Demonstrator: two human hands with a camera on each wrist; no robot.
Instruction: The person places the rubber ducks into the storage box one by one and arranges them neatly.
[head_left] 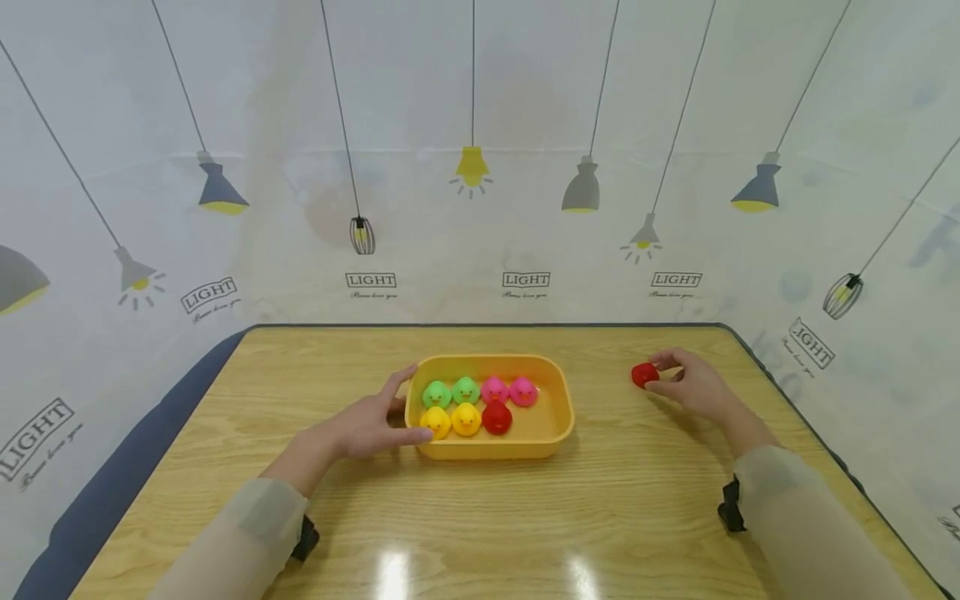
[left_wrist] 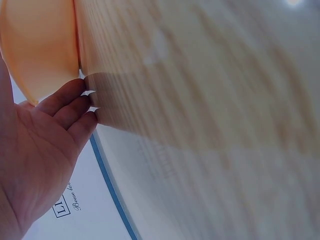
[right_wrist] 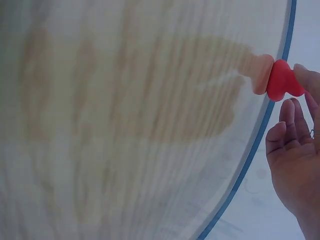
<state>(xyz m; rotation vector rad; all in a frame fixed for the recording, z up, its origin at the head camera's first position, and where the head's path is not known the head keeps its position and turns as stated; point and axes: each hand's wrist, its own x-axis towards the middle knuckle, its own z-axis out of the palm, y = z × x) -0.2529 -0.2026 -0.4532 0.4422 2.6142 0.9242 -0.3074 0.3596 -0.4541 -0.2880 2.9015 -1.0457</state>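
A yellow plastic tray (head_left: pixel 495 451) stands mid-table. In it sit two green toy ducks (head_left: pixel 452 392), two pink ones (head_left: pixel 509 392), two yellow ones (head_left: pixel 452 421) and a red one (head_left: pixel 497 418). My left hand (head_left: pixel 367 427) holds the tray's left end, thumb on the front rim and index finger by the back corner. The left wrist view shows its other fingers against the tray's end wall (left_wrist: pixel 42 45). Right of the tray, my right hand (head_left: pixel 693 387) pinches another red duck (head_left: pixel 643 375) between thumb and index finger. In the right wrist view this duck (right_wrist: pixel 280 82) touches the tabletop; the other fingers are apart from it.
The wooden table (head_left: pixel 480 517) has a dark edge and reflects overhead light near its front. Behind and beside it hangs a pale curtain (head_left: pixel 420 108) printed with lamps. A black wrist strap piece (head_left: pixel 731 506) shows beneath the right sleeve.
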